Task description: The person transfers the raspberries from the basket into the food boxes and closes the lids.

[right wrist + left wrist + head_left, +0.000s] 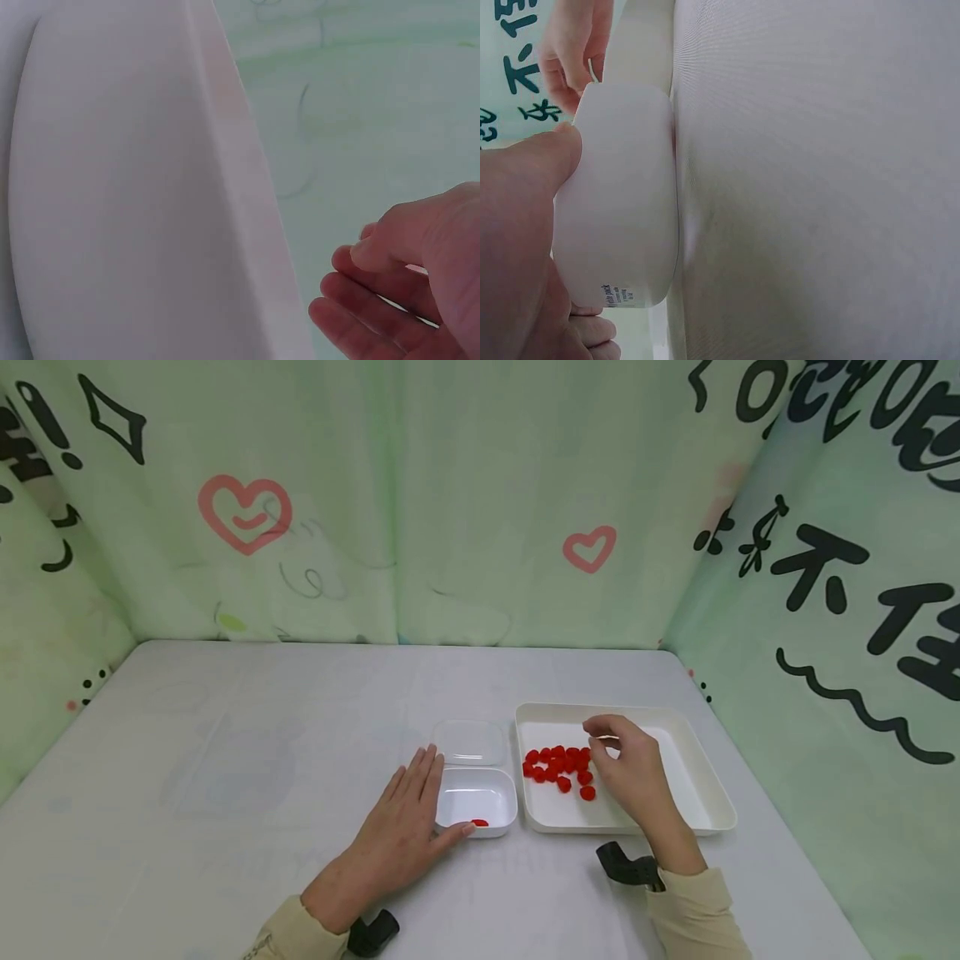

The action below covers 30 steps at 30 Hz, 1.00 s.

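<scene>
My left hand lies with straight fingers along the left side of a small white lidded box. Its thumb touches the near rim, which the left wrist view also shows. The lid is folded back flat behind the box. Inside, a red piece shows near the thumb. Over a white tray hovers my right hand, its fingers relaxed beside a cluster of small red pieces. In the right wrist view, the thumb lies near the index finger, with nothing visible between them.
The tray stands immediately right of the box on a white-covered table. Green printed curtains close off the back and both sides. A black wrist mount sits on the left wrist, another mount on the right.
</scene>
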Each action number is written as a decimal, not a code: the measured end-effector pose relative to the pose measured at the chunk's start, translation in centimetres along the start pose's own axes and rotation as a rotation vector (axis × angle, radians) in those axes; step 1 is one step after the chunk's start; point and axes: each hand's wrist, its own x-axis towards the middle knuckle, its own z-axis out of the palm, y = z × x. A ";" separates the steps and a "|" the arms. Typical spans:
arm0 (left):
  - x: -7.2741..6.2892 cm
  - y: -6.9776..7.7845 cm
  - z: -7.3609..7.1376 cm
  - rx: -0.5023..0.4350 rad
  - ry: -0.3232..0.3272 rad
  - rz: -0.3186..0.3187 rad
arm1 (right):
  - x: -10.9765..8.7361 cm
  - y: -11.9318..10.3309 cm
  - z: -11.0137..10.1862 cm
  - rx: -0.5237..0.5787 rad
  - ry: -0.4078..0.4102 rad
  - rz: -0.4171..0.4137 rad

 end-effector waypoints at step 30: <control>0.0 0.0 -0.1 -0.003 0.003 -0.004 | -0.1 1.6 1.4 -0.084 -0.160 0.153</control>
